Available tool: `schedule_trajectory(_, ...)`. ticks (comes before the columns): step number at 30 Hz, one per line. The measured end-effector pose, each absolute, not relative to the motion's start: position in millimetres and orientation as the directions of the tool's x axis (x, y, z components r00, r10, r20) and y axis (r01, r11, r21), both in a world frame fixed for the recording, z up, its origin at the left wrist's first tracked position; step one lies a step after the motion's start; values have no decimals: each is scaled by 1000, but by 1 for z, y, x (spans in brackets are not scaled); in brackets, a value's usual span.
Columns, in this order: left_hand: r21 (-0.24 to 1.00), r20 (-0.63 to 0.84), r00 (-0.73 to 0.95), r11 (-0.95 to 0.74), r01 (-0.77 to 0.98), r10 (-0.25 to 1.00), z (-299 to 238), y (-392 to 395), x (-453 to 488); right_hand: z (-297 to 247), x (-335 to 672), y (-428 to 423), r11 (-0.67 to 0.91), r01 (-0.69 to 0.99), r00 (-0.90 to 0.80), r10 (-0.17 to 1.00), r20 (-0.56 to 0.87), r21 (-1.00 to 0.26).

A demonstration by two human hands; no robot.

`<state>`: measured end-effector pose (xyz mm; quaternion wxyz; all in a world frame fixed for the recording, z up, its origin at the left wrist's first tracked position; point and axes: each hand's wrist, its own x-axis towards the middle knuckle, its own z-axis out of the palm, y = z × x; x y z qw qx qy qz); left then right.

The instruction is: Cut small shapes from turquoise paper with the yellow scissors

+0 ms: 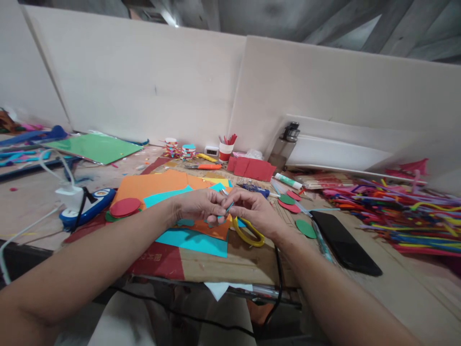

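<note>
My left hand (203,206) and my right hand (252,209) meet over the middle of the worktable, fingertips pinched together. Between them is a small blue piece of paper (229,207), mostly hidden by the fingers. Directly below my right hand are the yellow handles of a pair of scissors (252,239); whether that hand also grips them I cannot tell. Turquoise paper (196,242) and orange paper (144,185) lie under my hands. Red paper circles (125,206) rest beside my left forearm.
A black phone (345,245) and a pile of coloured pipe cleaners (414,211) lie on the right. At the back stand a bottle (284,149) and a paper cup of red sticks (226,151). A blue power strip (88,209) with cables sits left; a black cable hangs over the front edge.
</note>
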<state>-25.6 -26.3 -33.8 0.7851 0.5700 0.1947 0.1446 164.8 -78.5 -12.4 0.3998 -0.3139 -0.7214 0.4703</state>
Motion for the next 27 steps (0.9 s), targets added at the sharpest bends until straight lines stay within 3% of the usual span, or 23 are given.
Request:
schedule_trajectory(7, 932, -79, 856, 341, -118, 512, -28, -30, -22, -24, 165, -73, 383, 41, -271, 893, 359, -923)
schedule_trajectory(12, 961, 27, 750, 188, -201, 661, -26, -36, -15, -29, 162, -74, 291, -52, -140, 945, 296, -955)
schedule_trajectory(15, 986, 85, 654, 33, -166, 752, -29, -38, -10, -31, 160, -74, 300, -32, -55, 952, 302, -953)
schedule_trajectory(27, 993, 116, 593, -116, -39, 797, -33, -27, -16, -35, 158, -70, 281, 71, -67, 959, 276, -957)
